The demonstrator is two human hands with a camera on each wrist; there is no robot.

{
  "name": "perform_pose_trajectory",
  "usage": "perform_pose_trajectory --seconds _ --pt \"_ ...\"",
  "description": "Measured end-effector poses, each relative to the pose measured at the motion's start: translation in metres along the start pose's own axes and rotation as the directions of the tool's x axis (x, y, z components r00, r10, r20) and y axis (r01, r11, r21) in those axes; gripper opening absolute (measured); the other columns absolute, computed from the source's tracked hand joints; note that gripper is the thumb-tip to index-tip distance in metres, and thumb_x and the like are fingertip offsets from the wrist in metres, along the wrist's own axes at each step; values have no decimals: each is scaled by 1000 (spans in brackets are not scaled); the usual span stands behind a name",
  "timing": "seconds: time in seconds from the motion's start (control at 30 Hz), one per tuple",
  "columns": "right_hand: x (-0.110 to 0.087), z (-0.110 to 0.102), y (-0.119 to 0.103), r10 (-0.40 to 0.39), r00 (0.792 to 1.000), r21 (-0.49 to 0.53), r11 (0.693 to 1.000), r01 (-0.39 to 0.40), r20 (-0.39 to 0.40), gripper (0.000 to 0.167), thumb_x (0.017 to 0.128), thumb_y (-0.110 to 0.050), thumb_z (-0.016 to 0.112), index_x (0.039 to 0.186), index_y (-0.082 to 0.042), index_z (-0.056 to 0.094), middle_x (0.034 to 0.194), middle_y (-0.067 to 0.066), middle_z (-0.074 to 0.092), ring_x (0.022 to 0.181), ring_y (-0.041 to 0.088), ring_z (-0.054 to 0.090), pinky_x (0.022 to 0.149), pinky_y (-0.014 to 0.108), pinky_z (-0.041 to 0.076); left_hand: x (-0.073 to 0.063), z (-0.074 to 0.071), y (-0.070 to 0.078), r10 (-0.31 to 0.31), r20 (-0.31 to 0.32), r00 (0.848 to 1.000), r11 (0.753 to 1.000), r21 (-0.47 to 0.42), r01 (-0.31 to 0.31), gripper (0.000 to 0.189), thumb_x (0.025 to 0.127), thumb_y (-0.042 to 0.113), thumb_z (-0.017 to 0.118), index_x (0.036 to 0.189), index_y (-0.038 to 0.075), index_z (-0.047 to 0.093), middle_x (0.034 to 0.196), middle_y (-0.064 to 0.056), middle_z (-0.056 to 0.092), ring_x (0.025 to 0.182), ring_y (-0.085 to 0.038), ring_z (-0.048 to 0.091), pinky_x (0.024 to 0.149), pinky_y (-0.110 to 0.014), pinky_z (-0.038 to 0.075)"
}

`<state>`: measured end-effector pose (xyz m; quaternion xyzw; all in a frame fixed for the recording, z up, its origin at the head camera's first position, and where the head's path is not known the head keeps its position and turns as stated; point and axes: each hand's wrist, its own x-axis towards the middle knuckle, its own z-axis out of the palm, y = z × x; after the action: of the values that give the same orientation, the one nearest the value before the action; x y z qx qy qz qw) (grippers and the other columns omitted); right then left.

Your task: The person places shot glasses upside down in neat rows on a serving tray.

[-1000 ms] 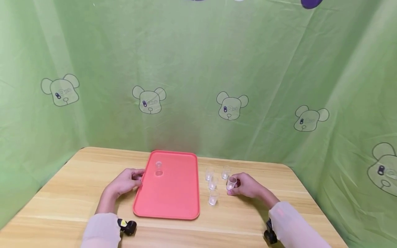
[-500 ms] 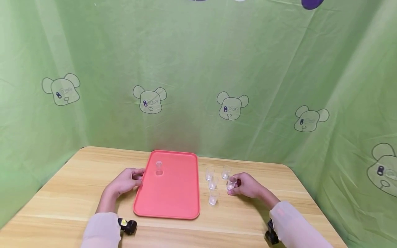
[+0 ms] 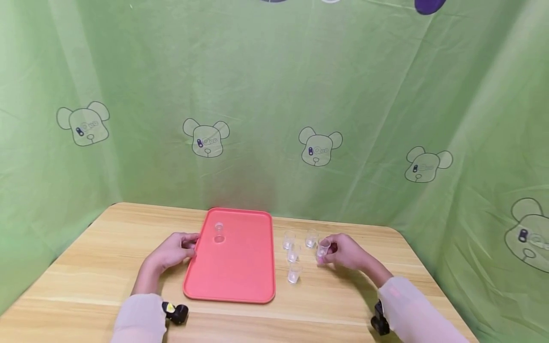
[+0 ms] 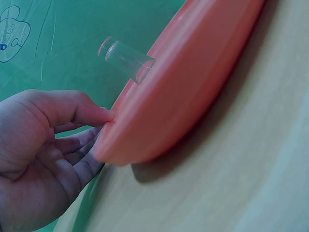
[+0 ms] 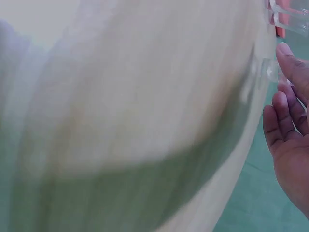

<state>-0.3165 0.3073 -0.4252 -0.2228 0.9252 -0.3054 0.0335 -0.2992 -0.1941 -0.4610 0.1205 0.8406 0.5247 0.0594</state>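
Observation:
In the head view my left hand point(image 3: 173, 250) is at the left side of a red tray point(image 3: 231, 276). The left wrist view has its thumb and fingers pinching the tray's rim point(image 4: 140, 140). One small clear cup point(image 3: 219, 233) stands upside down on the tray toward its far left. To the right, my right hand point(image 3: 343, 252) holds another clear cup point(image 3: 323, 248), mouth up, between thumb and fingers. The thumb partly covers that cup point(image 5: 270, 70) in the right wrist view.
Several more clear cups stand mouth up between the tray and my right hand: a near one point(image 3: 294, 274), a middle one point(image 3: 293, 253), and a far one point(image 3: 311, 238) among them. Green cloth point(image 3: 257, 181) hangs behind the wooden table point(image 3: 141, 219).
My right hand has shifted slightly away from me and to the right, together with the cup it holds. The left hand and the tray stay where they were.

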Motion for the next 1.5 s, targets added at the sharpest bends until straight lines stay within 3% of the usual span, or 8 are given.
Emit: perform_pose_trajectory --seconds 0.3,0.67,0.83,1.2,1.5 --pt "7 -19 -10 -19 1000 -29 999 19 -19 39 80 -14 86 111 6 72 75 0 58 67 12 50 59 23 46 -1 0 1 -10 2 1000 1000 1 10 60 84 -9 59 143 -15 47 127 -26 64 97 -25 58 65 -26 48" --pt "23 -34 -35 -59 998 -80 995 59 -4 40 79 -13 87 110 7 72 70 0 54 63 11 45 55 22 40 0 1 -2 2 7 1000 1000 0 -2 61 84 -9 60 143 -15 48 126 -26 64 99 -25 58 70 -27 50" --pt "35 -33 -51 -98 995 -122 988 96 -4 40 79 -17 87 110 5 73 72 -1 57 63 10 47 56 23 42 0 0 -4 6 6 1000 1000 0 -6 61 83 -9 60 143 -15 48 127 -26 64 102 -27 59 73 -27 51" --pt "63 -21 -85 -149 988 -107 983 153 43 43 83 -22 85 115 4 73 74 -2 60 64 11 50 59 25 46 0 1 -6 19 11 1000 1000 6 -19 62 82 -8 62 142 -16 48 131 -28 63 106 -29 62 77 -27 53" --pt "80 -7 -103 -150 988 -99 983 153 36 23 83 -20 85 97 -5 74 76 -3 67 69 10 60 67 27 53 0 0 -2 19 13 1000 1000 14 -19 62 83 -8 62 143 -16 48 131 -27 63 106 -28 62 78 -27 52"
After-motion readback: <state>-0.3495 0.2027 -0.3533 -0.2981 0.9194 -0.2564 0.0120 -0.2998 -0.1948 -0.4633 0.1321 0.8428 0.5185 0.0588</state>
